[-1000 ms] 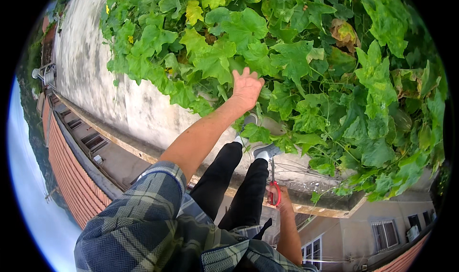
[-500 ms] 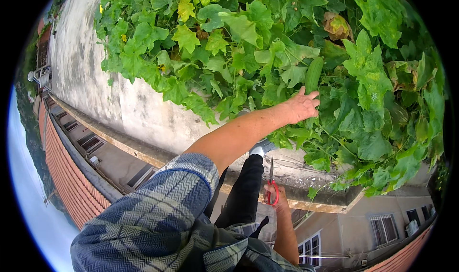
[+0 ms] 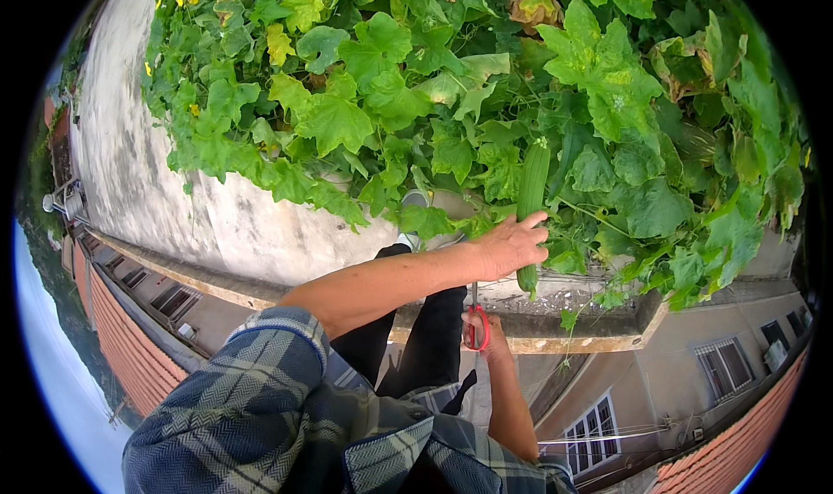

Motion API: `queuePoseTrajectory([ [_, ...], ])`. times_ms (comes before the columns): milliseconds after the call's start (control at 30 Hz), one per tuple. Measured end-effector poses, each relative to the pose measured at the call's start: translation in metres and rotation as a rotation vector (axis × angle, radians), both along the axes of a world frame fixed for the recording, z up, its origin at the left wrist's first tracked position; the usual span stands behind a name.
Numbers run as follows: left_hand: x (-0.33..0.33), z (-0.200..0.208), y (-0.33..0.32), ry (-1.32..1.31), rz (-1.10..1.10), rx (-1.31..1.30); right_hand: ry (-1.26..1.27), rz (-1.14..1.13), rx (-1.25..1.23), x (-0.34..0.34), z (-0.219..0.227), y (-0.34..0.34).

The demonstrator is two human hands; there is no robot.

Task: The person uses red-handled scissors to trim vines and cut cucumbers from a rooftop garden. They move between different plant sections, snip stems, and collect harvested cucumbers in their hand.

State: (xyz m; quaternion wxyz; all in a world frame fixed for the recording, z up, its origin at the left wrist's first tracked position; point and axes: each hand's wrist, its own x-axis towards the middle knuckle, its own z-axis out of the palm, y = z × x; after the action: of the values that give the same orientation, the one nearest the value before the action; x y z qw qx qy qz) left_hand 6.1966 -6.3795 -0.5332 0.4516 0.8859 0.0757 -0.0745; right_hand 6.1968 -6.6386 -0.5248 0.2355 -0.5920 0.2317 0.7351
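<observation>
A long green luffa gourd (image 3: 533, 181) stands lengthwise in the grip of my left hand (image 3: 510, 247), its fingers closed around the lower half. One end points up toward the leaves, with a small dried blossom tip; the other shows just below my fingers. Whether it still joins the vine, I cannot tell. Lower down, my right hand (image 3: 491, 339) holds red-handled scissors (image 3: 477, 327), with the blades pointing up and partly hidden behind my left forearm.
Dense vine leaves (image 3: 382, 86) spread over a pale concrete slab (image 3: 234, 225). Along its near side runs a raised ledge (image 3: 564, 331) with a drop beyond. My shoe (image 3: 415, 200) rests on the slab. Tiled roofs (image 3: 121, 320) and house walls lie below.
My left hand has closed on the luffa and drawn it down toward me, out from the leaves. The scissors remain in my right hand, and the view has shifted slightly.
</observation>
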Motion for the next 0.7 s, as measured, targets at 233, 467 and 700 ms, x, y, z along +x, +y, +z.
queuePoseTrajectory([
  [233,-0.051,-0.021,-0.02,0.029,0.254,-0.217,-0.003,-0.104,0.002,0.007,0.0,-0.014],
  [467,-0.097,-0.028,0.009,0.194,0.172,-0.088,0.018,-0.154,-0.046,-0.001,-0.011,-0.038],
  [700,0.01,0.064,0.09,-0.032,0.197,0.184,0.043,-0.25,-0.055,-0.004,-0.011,-0.046],
])
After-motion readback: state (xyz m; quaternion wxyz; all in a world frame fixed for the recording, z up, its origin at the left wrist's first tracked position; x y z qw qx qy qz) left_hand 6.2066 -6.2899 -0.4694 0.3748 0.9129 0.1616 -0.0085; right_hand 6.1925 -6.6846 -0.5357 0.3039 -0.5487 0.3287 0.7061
